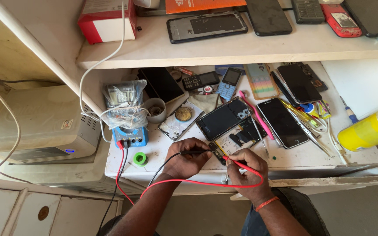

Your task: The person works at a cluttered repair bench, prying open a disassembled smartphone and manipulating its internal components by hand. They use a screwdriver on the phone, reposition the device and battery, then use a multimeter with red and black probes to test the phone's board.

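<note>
White round cup (155,109) on bench (162,150), small dark bits inside, too small to tell. Beside it, blue multimeter (130,136) wrapped in clear plastic. Opened phone (238,140) flat near bench front edge, between both hands. Left hand (187,158) curled, pinching black probe (195,152), tip on phone's innards. Right hand (242,166) clenched on red probe (239,163), tip touching same spot.

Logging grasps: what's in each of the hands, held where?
Left hand pinches the black probe along its shaft, tip toward the opened phone. Right hand grips the red probe near its tip end, pen-style.
</note>
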